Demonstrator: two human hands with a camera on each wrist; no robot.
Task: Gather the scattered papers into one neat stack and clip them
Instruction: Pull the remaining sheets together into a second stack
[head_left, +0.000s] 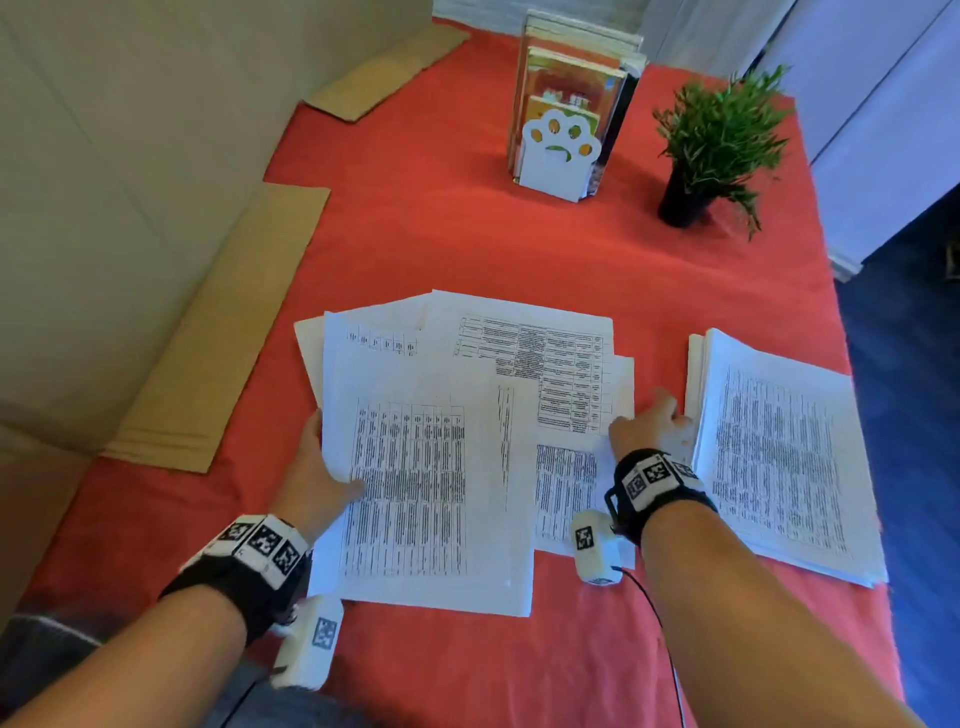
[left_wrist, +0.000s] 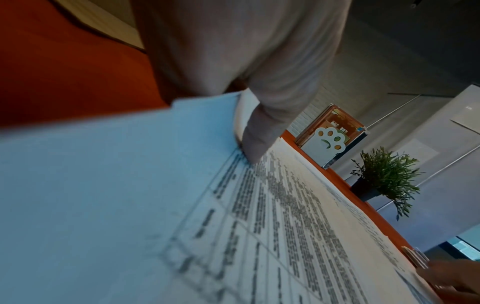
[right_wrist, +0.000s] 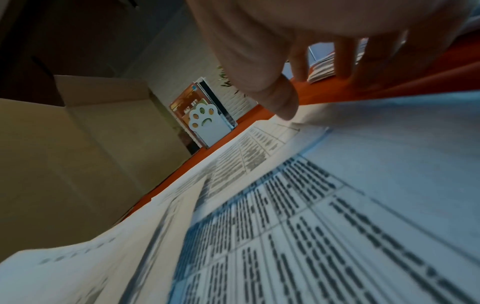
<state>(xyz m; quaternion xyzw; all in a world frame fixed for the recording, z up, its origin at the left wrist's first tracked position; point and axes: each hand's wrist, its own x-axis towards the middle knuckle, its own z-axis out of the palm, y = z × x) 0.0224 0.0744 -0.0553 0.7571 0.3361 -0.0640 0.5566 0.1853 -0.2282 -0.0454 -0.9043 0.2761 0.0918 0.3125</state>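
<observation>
While the loose papers (head_left: 441, 415) lay fanned and overlapping on the red tablecloth (head_left: 467, 244), both hands sat at the outer edges of the spread, a placing that looked meant for squeezing the sheets inward. The left hand (head_left: 317, 467) held the near-left sheet at its left edge, thumb lying across the printed table and the other fingers hidden beneath the paper, so the sheet was pinched and its edge lifted a little; the left wrist view showed the thumb (left_wrist: 259, 131) pressed on the paper. The right hand (head_left: 652, 426) rested at the right side of the spread, in the gap between it and a second, tidier pile of papers (head_left: 779, 457) lying further right. Its fingers (right_wrist: 345, 59) reached down, spread and fairly straight, touching the cloth close to the pile, with the thumb (right_wrist: 283, 100) just over a sheet's edge; it gripped nothing that I could see. That stance probably served either to push the loose sheets left or to draw the pile in. No clip showed clearly; a small metallic thing at the papers' far edge in the left wrist view was too blurred to name. Far off stood a paw-shaped bookend (head_left: 558, 156) with books and a potted plant (head_left: 719, 140), well apart from the work. Stacking seemed barely begun.
</observation>
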